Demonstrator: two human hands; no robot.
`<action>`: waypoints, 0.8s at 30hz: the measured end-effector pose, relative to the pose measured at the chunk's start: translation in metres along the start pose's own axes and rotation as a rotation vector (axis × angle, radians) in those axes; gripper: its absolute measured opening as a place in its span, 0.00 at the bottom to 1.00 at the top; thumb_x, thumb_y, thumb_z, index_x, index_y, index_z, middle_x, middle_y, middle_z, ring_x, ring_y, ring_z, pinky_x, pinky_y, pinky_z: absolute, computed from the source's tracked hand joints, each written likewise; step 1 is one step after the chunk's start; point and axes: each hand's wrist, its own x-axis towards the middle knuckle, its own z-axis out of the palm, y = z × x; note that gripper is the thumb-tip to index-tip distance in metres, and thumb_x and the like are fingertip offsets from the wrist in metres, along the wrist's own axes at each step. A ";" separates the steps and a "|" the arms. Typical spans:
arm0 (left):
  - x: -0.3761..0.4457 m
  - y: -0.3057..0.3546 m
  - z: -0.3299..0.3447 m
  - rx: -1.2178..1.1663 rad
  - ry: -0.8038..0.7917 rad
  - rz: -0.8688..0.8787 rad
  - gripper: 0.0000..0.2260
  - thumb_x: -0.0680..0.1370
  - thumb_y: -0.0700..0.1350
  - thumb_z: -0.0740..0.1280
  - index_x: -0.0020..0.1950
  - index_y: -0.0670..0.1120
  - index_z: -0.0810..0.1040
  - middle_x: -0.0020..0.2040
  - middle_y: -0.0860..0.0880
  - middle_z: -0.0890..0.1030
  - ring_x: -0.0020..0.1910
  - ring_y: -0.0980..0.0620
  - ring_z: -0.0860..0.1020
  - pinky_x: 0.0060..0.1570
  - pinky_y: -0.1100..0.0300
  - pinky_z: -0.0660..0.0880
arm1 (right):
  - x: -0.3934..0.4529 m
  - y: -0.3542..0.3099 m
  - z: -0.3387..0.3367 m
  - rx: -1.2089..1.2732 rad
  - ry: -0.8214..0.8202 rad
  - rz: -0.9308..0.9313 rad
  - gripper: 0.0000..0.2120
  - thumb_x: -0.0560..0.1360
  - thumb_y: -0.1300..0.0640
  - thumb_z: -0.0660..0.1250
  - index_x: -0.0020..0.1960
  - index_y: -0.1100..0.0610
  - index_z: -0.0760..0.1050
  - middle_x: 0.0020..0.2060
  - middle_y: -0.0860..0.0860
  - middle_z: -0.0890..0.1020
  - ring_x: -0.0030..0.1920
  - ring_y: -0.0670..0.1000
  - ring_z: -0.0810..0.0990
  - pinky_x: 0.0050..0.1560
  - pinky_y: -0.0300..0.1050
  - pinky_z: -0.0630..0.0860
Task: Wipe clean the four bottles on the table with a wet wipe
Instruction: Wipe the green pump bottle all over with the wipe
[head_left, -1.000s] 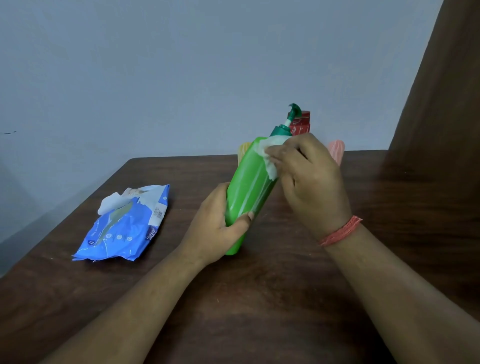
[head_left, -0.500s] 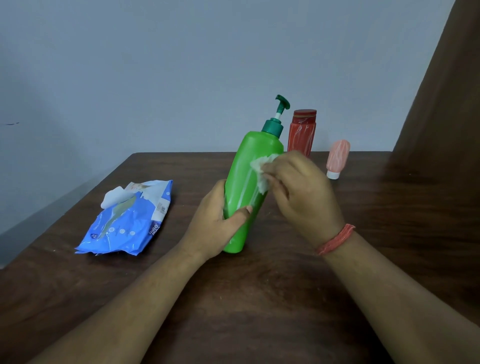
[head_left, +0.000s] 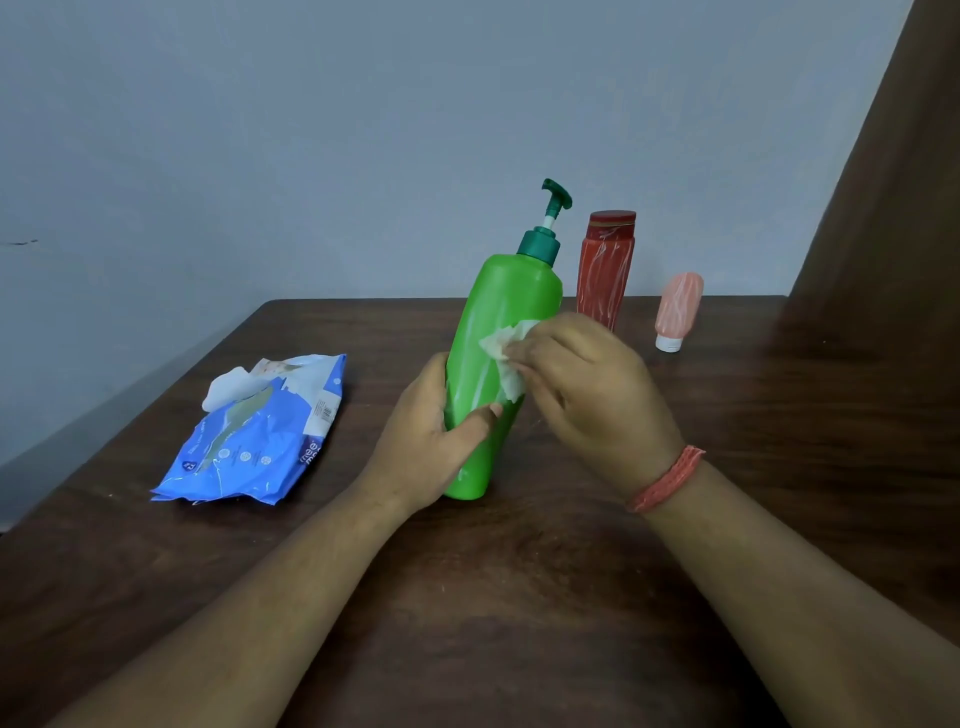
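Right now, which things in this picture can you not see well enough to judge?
All in the head view:
- Fourth bottle: not visible, maybe behind the green bottle.
- Green bottle's far side: faces away.
- Red bottle base: behind the right hand.
- Wet wipe: partly under that hand's fingers.
- Wipes pack print: too small.

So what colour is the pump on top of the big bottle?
Dark green, darker than the bright green bottle below; the pump shows clearly in the head view.
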 end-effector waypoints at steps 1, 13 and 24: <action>0.000 0.000 0.000 0.000 -0.001 -0.002 0.16 0.73 0.51 0.68 0.59 0.54 0.72 0.52 0.54 0.81 0.49 0.61 0.79 0.44 0.72 0.73 | 0.000 0.001 -0.001 -0.010 0.008 0.014 0.05 0.77 0.66 0.68 0.50 0.65 0.82 0.45 0.57 0.82 0.47 0.57 0.80 0.49 0.54 0.78; 0.001 -0.003 -0.001 -0.048 0.012 -0.015 0.15 0.74 0.50 0.69 0.59 0.55 0.73 0.52 0.55 0.82 0.50 0.63 0.79 0.45 0.72 0.72 | -0.002 -0.002 0.002 0.004 -0.059 -0.005 0.05 0.75 0.66 0.70 0.50 0.64 0.82 0.45 0.56 0.82 0.47 0.56 0.80 0.48 0.54 0.78; 0.003 -0.013 0.000 -0.239 0.024 -0.120 0.18 0.68 0.59 0.69 0.57 0.58 0.76 0.50 0.59 0.83 0.51 0.60 0.81 0.48 0.64 0.76 | -0.006 -0.004 0.010 0.037 -0.046 0.086 0.03 0.76 0.64 0.70 0.48 0.63 0.81 0.45 0.55 0.81 0.47 0.56 0.79 0.48 0.55 0.78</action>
